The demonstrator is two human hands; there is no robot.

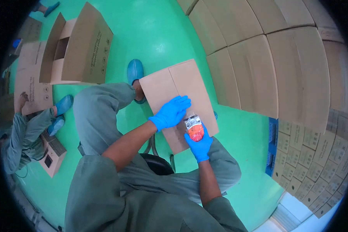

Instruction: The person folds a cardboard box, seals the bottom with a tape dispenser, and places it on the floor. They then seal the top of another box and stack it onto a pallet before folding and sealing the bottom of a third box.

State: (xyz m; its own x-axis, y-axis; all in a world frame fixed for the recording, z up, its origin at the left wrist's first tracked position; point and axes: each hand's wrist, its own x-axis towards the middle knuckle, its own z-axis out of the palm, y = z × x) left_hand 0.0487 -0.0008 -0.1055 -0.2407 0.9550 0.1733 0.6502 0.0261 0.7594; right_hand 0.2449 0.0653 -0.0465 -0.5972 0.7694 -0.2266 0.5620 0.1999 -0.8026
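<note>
A closed cardboard box (197,83) with a seam across its top stands in front of my knees. My left hand (170,112), in a blue glove, lies flat on the box top with its fingers stretched out. In its blue glove, my right hand (200,149) is wrapped round an orange and silver tape dispenser (194,129). The dispenser is over the near right part of the box, its silver end towards the seam and close to my left fingertips. My right palm is hidden beneath it.
Stacked large cartons (251,69) rise on the right, with smaller printed cartons (309,154) and a blue pallet (272,145) nearby. An open carton (85,50) stands at upper left on the green floor (158,38). Another person (31,135) sits at far left beside a low carton (52,154).
</note>
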